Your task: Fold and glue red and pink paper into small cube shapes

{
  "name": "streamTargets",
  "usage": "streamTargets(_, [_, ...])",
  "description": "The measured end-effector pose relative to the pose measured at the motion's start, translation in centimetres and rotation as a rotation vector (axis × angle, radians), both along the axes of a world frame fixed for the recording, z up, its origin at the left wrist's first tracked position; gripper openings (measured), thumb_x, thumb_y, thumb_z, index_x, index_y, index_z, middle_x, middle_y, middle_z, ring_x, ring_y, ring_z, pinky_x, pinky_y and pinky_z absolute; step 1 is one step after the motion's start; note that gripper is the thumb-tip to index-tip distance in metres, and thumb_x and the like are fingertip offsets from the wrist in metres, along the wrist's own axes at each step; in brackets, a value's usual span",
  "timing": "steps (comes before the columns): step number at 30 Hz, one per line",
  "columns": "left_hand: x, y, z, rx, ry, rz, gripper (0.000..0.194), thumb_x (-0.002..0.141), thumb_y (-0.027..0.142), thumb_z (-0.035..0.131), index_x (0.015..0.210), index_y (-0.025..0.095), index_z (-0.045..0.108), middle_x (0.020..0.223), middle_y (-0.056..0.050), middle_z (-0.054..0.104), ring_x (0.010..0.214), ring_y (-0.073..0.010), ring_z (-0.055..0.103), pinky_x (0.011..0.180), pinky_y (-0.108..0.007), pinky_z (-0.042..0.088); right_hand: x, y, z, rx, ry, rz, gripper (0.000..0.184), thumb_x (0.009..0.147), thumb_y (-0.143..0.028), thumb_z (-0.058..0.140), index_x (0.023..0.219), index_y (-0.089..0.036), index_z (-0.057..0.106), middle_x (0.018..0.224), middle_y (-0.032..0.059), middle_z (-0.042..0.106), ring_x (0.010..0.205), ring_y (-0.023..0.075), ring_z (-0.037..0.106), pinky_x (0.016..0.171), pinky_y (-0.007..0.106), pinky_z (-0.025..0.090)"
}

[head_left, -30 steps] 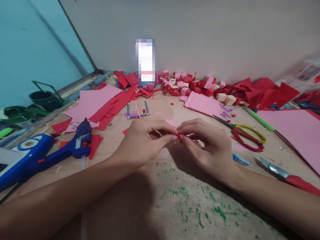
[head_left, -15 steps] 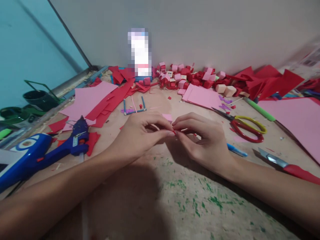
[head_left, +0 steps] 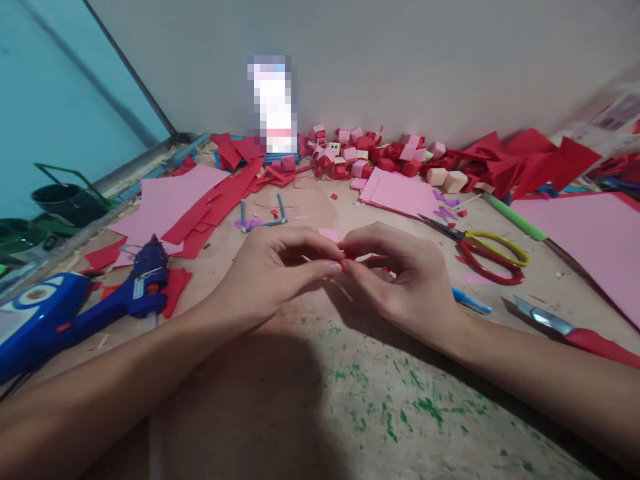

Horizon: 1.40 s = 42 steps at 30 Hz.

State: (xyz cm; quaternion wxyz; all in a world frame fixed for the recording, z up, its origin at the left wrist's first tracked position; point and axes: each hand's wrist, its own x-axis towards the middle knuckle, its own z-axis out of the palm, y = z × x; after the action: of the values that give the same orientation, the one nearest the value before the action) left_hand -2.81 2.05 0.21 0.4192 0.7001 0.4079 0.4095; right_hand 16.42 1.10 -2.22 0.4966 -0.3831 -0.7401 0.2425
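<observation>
My left hand [head_left: 280, 273] and my right hand [head_left: 405, 277] meet at the fingertips above the middle of the table. Both pinch a small piece of red paper [head_left: 351, 255] between thumb and fingers. Most of that piece is hidden by the fingers, so its full shape cannot be made out. Just behind the fingertips lies a small pink paper piece [head_left: 329, 235]. Scissors [head_left: 493, 257] with yellow and red handles rest to the right of my right hand. A blue pen [head_left: 473, 301] lies partly hidden by that hand.
A blue glue gun [head_left: 115, 303] lies at left, near my left forearm. At right is a utility knife [head_left: 560, 323], blade exposed. Pink sheets [head_left: 397, 193], red strips [head_left: 215, 210] and a pile of red and pink paper cubes [head_left: 370, 150] line the back, beside a lit phone [head_left: 273, 103].
The view has shifted slightly, so things on the table appear a little further left. More of the red paper shows between my fingertips, and my right fingers are more arched.
</observation>
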Motion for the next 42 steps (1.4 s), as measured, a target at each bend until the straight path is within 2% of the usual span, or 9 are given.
streamTargets(5, [-0.01, -0.01, 0.01, 0.084, 0.039, -0.008, 0.011, 0.084, 0.011, 0.075, 0.084, 0.020, 0.082, 0.091, -0.003, 0.081, 0.085, -0.0174, 0.074, 0.077, -0.026, 0.059, 0.21, 0.11, 0.16, 0.082, -0.035, 0.002, 0.012, 0.089, -0.011, 0.065, 0.091, -0.020, 0.073, 0.089, 0.0038, 0.075, 0.077, 0.0149, 0.070, 0.062, 0.024, 0.058])
streamTargets(11, [0.18, -0.21, 0.12, 0.113, 0.041, 0.017, 0.010, 0.086, 0.011, 0.074, 0.083, 0.018, 0.079, 0.091, -0.003, 0.080, 0.084, -0.0158, 0.074, 0.075, -0.024, 0.058, 0.25, 0.26, 0.23, 0.098, -0.039, 0.016, 0.011, 0.090, -0.011, 0.066, 0.088, -0.018, 0.075, 0.090, 0.0064, 0.074, 0.078, 0.0154, 0.070, 0.058, 0.024, 0.055])
streamTargets(20, [0.42, -0.30, 0.22, -0.016, -0.032, 0.053, 0.005, 0.082, 0.013, 0.075, 0.079, 0.017, 0.077, 0.085, -0.004, 0.079, 0.078, -0.0164, 0.073, 0.070, -0.024, 0.060, 0.21, -0.02, 0.41, 0.086, -0.051, 0.007, 0.011, 0.091, -0.012, 0.064, 0.087, -0.020, 0.069, 0.088, 0.0046, 0.073, 0.076, 0.0152, 0.068, 0.061, 0.025, 0.058])
streamTargets(27, [0.39, -0.32, 0.40, -0.004, -0.025, 0.079, 0.003, 0.080, 0.015, 0.078, 0.080, 0.017, 0.080, 0.087, -0.004, 0.081, 0.080, -0.0176, 0.074, 0.073, -0.026, 0.062, 0.26, 0.03, 0.32, 0.144, -0.086, 0.047, 0.013, 0.093, -0.011, 0.061, 0.090, -0.022, 0.067, 0.091, 0.0054, 0.074, 0.080, 0.0172, 0.070, 0.067, 0.030, 0.059])
streamTargets(35, [0.23, 0.12, 0.15, -0.069, -0.106, 0.002, 0.010, 0.076, 0.011, 0.081, 0.076, 0.021, 0.079, 0.083, -0.001, 0.080, 0.079, -0.0166, 0.074, 0.072, -0.024, 0.061, 0.12, -0.22, 0.38, 0.229, -0.108, 0.074, 0.014, 0.093, -0.009, 0.060, 0.089, -0.022, 0.065, 0.086, 0.0065, 0.072, 0.073, 0.0178, 0.067, 0.066, 0.032, 0.057])
streamTargets(42, [-0.03, 0.01, 0.42, -0.085, -0.143, 0.019, 0.005, 0.080, 0.012, 0.078, 0.081, 0.018, 0.079, 0.090, -0.005, 0.081, 0.081, -0.0177, 0.075, 0.073, -0.027, 0.063, 0.00, -0.34, 0.39, 0.135, -0.033, 0.004, 0.013, 0.092, -0.013, 0.065, 0.100, -0.022, 0.069, 0.095, 0.0048, 0.074, 0.077, 0.0171, 0.069, 0.064, 0.029, 0.061])
